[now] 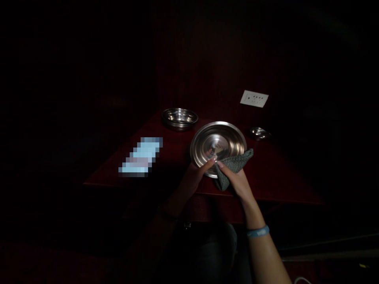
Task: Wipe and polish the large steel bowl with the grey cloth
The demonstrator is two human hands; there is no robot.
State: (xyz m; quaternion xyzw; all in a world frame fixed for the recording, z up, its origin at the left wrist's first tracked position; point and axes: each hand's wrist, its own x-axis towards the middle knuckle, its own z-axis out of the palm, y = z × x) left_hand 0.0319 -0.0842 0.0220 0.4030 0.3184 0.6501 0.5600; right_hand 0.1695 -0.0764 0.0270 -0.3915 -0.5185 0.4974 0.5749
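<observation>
A shiny round metal bowl (216, 136) is tilted up toward me above the near part of the dark red table. My left hand (199, 173) grips its lower left rim, the thumb reaching over onto the inside and the other fingers hidden behind. At the lower right rim, my right hand (237, 177) is closed on a grey-green cloth (237, 161), its thumb pressing the cloth against the inner wall. Both thumb tips nearly meet. A blue band (258, 232) circles my right wrist.
Stacked metal bowls (179, 118) stand at the table's back left. A small metal dish (259, 133) sits back right. On the left lies a lit, pixelated phone-like rectangle (141, 157). The red tabletop (284, 183) ends just before my lap; a white socket plate (254, 98) is behind. Surroundings are very dark.
</observation>
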